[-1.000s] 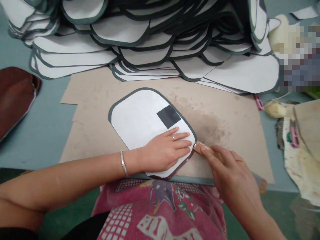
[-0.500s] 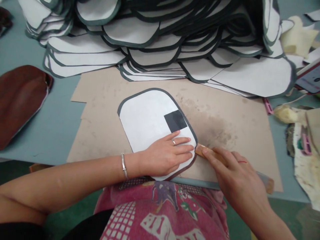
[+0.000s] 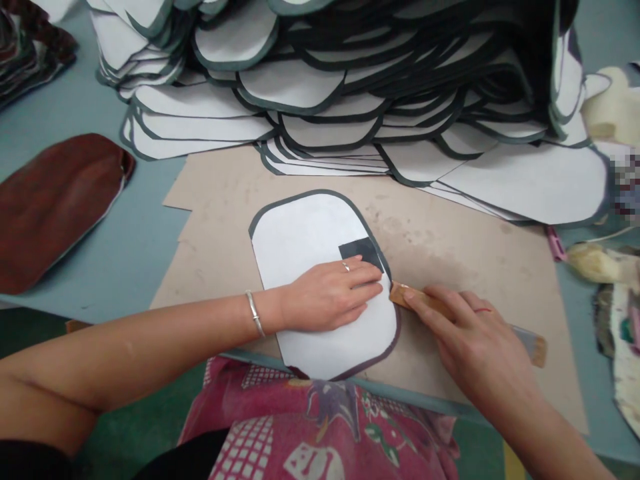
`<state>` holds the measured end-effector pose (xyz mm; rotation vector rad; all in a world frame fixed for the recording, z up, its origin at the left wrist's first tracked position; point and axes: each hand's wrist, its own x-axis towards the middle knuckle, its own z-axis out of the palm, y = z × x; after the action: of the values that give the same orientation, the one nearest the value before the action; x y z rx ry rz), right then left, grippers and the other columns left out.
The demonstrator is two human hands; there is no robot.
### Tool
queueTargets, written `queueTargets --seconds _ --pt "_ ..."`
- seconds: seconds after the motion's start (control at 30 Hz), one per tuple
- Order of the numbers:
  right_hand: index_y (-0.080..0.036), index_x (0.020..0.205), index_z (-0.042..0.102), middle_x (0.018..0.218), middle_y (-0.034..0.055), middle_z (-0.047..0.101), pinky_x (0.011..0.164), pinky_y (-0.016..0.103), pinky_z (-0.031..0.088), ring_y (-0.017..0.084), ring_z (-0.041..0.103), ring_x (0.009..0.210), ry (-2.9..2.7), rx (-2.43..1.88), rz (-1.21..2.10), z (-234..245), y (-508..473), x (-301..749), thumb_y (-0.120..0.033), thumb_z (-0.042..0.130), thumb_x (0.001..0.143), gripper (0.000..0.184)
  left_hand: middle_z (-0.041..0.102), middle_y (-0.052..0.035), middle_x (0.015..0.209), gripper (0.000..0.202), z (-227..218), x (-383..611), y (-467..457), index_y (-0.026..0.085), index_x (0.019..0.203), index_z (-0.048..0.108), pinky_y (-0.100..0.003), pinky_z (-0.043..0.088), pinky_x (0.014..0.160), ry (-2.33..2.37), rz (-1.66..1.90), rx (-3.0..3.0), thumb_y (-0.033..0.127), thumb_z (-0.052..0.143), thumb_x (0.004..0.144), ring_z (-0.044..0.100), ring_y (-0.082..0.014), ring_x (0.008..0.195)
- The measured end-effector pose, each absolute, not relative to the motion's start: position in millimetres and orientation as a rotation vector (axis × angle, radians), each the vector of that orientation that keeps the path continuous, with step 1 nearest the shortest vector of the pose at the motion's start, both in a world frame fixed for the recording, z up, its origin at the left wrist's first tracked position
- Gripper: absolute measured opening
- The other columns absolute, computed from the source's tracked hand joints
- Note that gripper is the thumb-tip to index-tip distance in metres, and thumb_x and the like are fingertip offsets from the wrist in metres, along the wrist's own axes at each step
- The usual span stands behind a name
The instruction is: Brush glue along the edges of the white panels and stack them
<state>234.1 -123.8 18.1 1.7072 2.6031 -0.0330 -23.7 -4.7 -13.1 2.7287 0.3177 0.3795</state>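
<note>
A white rounded panel (image 3: pixel 305 233) lies on a cardboard sheet. Its border is dark grey above the tool and dark maroon along the lower right. My left hand (image 3: pixel 333 293) rests flat on the panel, fingers stretched out, partly covering a black square patch (image 3: pixel 356 248). My right hand (image 3: pixel 470 327) is closed around a tan, flat-ended tool (image 3: pixel 400 293) with a grey strip near its other end. The tool's tip meets the panel's right border; its exact kind is unclear.
Stacked white panels with dark borders (image 3: pixel 310 87) fill the back of the table. A brown leather piece (image 3: pixel 60 207) lies at left. The cardboard sheet (image 3: pixel 480 267) extends rightward to a pink clip (image 3: pixel 556 243) and a stained scrap (image 3: pixel 627 373). The table's front edge is close to my lap.
The panel has turned slightly clockwise, and more maroon border shows below the tool. My left hand has shifted upward over the black patch. The camera view has shifted a little.
</note>
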Motion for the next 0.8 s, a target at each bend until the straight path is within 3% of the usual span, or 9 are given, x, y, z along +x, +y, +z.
queueTargets --seconds 0.13,0.3,0.47,0.7,0.8 --pt "-0.023 0.139 0.057 0.126 0.0071 0.061 0.082 0.042 0.048 0.027 0.055 0.098 2.630 1.689 -0.018 17.3 -101.2 232.2 -0.005 0.058 0.087 0.055 0.058 -0.0167 0.128 0.026 -15.6 -22.0 -6.2 0.010 0.118 0.061 -0.042 0.048 0.110 0.407 0.461 2.704 0.021 0.048 0.099 0.050 -0.0297 0.128" --pt "-0.026 0.141 0.056 0.126 0.0054 0.061 0.084 0.039 0.046 0.024 0.054 0.096 2.657 1.645 -0.021 17.9 -73.3 227.6 -0.008 0.055 0.092 0.053 0.060 -0.0162 0.120 0.025 -16.1 -21.5 -5.2 0.011 0.118 0.061 -0.043 0.051 0.104 0.403 0.452 2.686 0.021 0.048 0.099 0.053 -0.0286 0.120" --pt "-0.032 0.143 0.053 0.123 0.0052 0.061 0.084 0.037 0.043 0.023 0.053 0.094 2.658 1.609 0.008 19.2 -39.7 218.9 -0.011 0.048 0.096 0.051 0.061 -0.0155 0.118 0.025 -16.0 -21.9 -4.4 0.012 0.118 0.062 -0.042 0.049 0.106 0.409 0.430 2.694 0.022 0.048 0.099 0.053 -0.0283 0.121" --pt "-0.039 0.137 0.058 0.116 0.0052 0.061 0.079 0.036 0.038 0.020 0.052 0.086 2.685 1.690 0.000 14.7 20.8 191.4 -0.027 0.040 0.103 0.040 0.061 -0.0134 0.121 0.026 -15.1 -24.5 -6.1 0.013 0.119 0.063 -0.041 0.049 0.107 0.399 0.425 2.690 0.020 0.049 0.099 0.054 -0.0263 0.119" --pt "-0.037 0.135 0.061 0.116 0.0057 0.061 0.079 0.035 0.039 0.019 0.054 0.086 2.677 1.714 -0.043 13.9 27.5 188.1 -0.026 0.040 0.103 0.040 0.059 -0.0152 0.127 0.028 -20.1 -30.1 4.5 0.010 0.121 0.060 -0.040 0.049 0.107 0.696 0.539 2.657 0.022 0.049 0.099 0.054 -0.0261 0.122"
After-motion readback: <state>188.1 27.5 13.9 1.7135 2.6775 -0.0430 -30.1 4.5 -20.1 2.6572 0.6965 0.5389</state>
